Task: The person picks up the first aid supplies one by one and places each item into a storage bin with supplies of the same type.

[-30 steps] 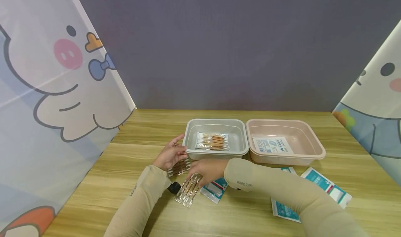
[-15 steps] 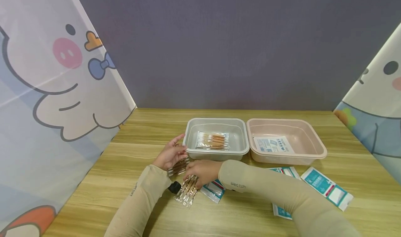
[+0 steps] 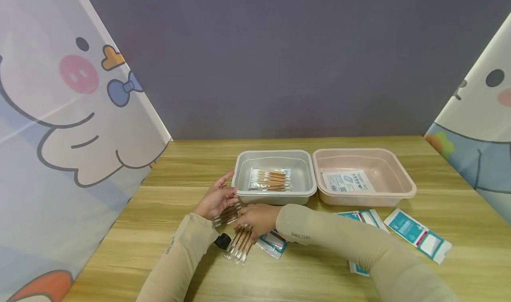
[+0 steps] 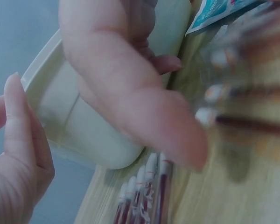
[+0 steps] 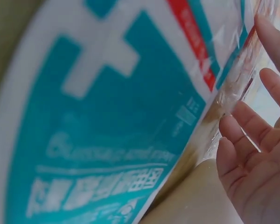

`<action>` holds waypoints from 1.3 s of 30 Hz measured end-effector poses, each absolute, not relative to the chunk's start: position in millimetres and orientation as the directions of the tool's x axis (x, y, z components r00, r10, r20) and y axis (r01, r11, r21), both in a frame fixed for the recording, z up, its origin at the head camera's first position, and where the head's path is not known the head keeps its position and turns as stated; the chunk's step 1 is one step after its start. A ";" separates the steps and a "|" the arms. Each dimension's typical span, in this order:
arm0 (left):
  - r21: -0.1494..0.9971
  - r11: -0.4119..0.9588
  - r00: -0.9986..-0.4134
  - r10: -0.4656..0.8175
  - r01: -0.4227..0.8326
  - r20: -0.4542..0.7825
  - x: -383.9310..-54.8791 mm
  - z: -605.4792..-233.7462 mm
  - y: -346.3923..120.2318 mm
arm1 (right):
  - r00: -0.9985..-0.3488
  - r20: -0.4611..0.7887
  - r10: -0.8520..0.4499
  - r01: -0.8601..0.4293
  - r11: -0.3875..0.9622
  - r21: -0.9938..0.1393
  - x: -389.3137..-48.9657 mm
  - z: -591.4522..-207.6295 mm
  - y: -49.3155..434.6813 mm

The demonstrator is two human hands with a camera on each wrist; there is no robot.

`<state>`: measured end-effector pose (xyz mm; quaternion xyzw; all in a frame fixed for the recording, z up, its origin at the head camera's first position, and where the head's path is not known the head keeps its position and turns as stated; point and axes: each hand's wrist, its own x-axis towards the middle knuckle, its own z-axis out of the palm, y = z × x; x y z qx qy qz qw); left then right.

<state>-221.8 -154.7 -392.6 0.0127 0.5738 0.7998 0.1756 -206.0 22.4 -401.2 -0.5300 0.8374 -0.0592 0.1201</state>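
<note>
My right hand (image 3: 259,217) grips the upper end of a clear pack of brown-stemmed cotton swabs (image 3: 241,246), with thumb and fingers on it. In the left wrist view these swabs (image 4: 252,123) are blurred and stand over a shadow on the wood. My left hand (image 3: 217,198) has its fingers at the left front corner of the grey plastic box (image 3: 275,198). Just below it lies a second swab pack (image 3: 228,214), partly hidden by the hands. Beside the right hand is a teal-and-white packet (image 3: 275,243), seen large in the right wrist view.
More swabs in a clear pack (image 3: 271,179) lie inside the grey box. A pink box (image 3: 363,199) beside it holds a white printed packet (image 3: 348,181). Teal packets (image 3: 417,235) lie at the right, some partly under the right sleeve (image 3: 343,235).
My right hand has shifted slightly left and away from me over the swab pack, which lies at nearly the same spot. The left hand stays at the grey box.
</note>
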 end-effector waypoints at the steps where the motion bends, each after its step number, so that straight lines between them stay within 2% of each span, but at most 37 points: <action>1: 0.922 -0.278 -0.937 0.297 -0.269 -0.184 -221.3 -393.3 -154.7 | -0.414 -0.139 -0.900 -0.870 0.436 -0.231 -206.0 -402.6 22.8; 5: 0.920 -0.272 -0.932 0.307 -0.281 -0.193 -219.8 -396.9 -153.8 | -0.437 -0.146 -0.888 -0.851 0.460 -0.252 -206.3 -408.6 25.5; 12: 0.925 -0.267 -0.935 0.302 -0.272 -0.188 -221.0 -398.9 -153.9 | -0.425 -0.163 -0.890 -0.842 0.455 -0.290 -208.1 -409.7 26.0; 19: 0.925 -0.266 -0.937 0.292 -0.271 -0.191 -222.6 -394.7 -151.6 | -0.440 -0.177 -0.880 -0.799 0.474 -0.370 -212.5 -410.9 29.7; 31: 0.926 -0.276 -0.946 0.270 -0.257 -0.182 -222.1 -393.1 -151.5 | -0.400 -0.153 -0.904 -0.744 0.418 -0.521 -216.2 -404.5 27.4; 39: 0.925 -0.276 -0.940 0.291 -0.262 -0.180 -222.3 -390.0 -154.0 | -0.406 -0.158 -0.900 -0.704 0.418 -0.575 -217.7 -399.2 30.7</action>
